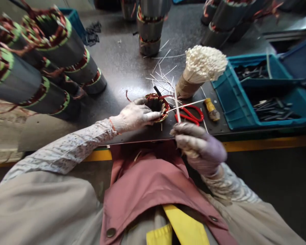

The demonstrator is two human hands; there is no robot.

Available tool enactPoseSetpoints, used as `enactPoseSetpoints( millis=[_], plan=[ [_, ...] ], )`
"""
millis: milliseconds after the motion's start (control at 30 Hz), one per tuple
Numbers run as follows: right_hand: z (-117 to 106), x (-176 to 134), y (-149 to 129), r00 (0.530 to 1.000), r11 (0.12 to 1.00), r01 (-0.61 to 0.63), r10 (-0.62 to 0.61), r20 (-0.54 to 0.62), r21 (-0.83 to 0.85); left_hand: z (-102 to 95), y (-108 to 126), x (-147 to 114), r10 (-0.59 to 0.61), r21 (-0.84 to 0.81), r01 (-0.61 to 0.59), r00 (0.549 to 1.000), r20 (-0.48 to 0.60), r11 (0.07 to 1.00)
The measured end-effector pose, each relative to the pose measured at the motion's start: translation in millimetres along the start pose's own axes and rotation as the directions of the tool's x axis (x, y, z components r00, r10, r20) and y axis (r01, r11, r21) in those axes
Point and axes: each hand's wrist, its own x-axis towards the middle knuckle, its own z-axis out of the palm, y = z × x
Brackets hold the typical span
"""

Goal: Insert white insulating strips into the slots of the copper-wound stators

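A motor stator (165, 102) with red-brown copper windings stands upright at the table's front edge. My left hand (136, 114), in a whitish glove, grips its near left rim, fingers over the top opening. One white cable tie (187, 104) sticks out from the windings towards the right. My right hand (196, 144), in a stained glove, is closed on a pale thin strip (177, 107) that looks like another cable tie, pointing up and blurred. It is held just right of the stator, apart from it. Red-handled scissors (193, 115) lie behind that hand.
A thick bundle of white cable ties (202, 66) stands behind the scissors. Loose ties (163, 80) are scattered beyond the stator. A yellow-handled tool (211, 109) lies beside blue bins (234, 105) of dark parts. Stacked stators (73, 58) stand left, more (151, 30) at the back.
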Motion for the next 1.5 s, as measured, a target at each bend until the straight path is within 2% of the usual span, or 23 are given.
enactPoseSetpoints(
  millis=[67, 133, 333, 433, 533, 667, 833, 967, 1067, 1233, 1333, 1500],
  plan=[
    [12.8, -20.8, -5.1, 0.998, 0.996, 0.065, -0.065, -0.01, 0.054, 2.9, 1.5, 7.3, -0.032, 0.007, 0.032, 0.999, 0.03, 0.999],
    [19.7, -36.2, -5.7, 0.997, 0.991, 0.081, -0.08, -0.016, 0.106, 3.0, 3.7, 13.3, -0.059, 0.012, 0.059, 0.996, 0.059, 0.998],
    [19.8, -62.2, 3.2, 0.999, 0.988, -0.039, 0.035, 0.033, 0.148, 2.5, 2.4, 13.7, -0.055, -0.057, 0.058, 0.997, 0.051, 0.997],
    [28.6, -57.9, 12.2, 0.998, 0.982, -0.06, 0.059, 0.012, 0.18, 6.5, 0.2, 10.9, -0.066, -0.106, 0.067, 0.998, 0.014, 0.992],
    [38.5, -44.4, 19.4, 0.999, 0.985, -0.028, 0.033, -0.027, 0.17, 10.2, -0.1, 9.1, -0.074, -0.177, 0.066, 0.997, -0.039, 0.982],
    [33.4, -36.8, 14.2, 0.998, 0.987, -0.011, 0.02, -0.058, 0.159, 12.9, 0.4, 8.1, -0.113, -0.227, 0.086, 0.987, -0.112, 0.97],
    [18.1, -55.9, -0.2, 0.996, 0.978, -0.081, 0.088, -0.031, 0.192, 12.1, 0.8, 9.2, -0.103, -0.218, 0.081, 0.991, -0.09, 0.973],
    [28.7, -58.9, 4.9, 0.992, 0.973, -0.102, 0.115, -0.05, 0.208, 12.1, 1.3, 10.2, -0.105, -0.195, 0.086, 0.991, -0.085, 0.977],
    [37.7, -53.8, 9.2, 0.986, 0.973, -0.118, 0.139, -0.094, 0.198, 15.6, 0.8, 9.6, -0.113, -0.185, 0.089, 0.986, -0.124, 0.979],
    [31.8, -60.0, 1.2, 0.984, 0.966, -0.122, 0.147, -0.098, 0.228, 21.6, -2.5, 8.1, -0.083, -0.185, 0.049, 0.981, -0.178, 0.982],
    [28.9, -64.1, -1.2, 0.975, 0.963, -0.156, 0.186, -0.121, 0.218, 19.9, -3.2, 7.9, -0.061, -0.173, 0.031, 0.983, -0.174, 0.984],
    [38.7, -58.9, 6.8, 0.97, 0.944, -0.158, 0.204, -0.136, 0.288, 13.7, -1.2, 8.8, -0.101, -0.171, 0.076, 0.985, -0.141, 0.982]
  ],
)
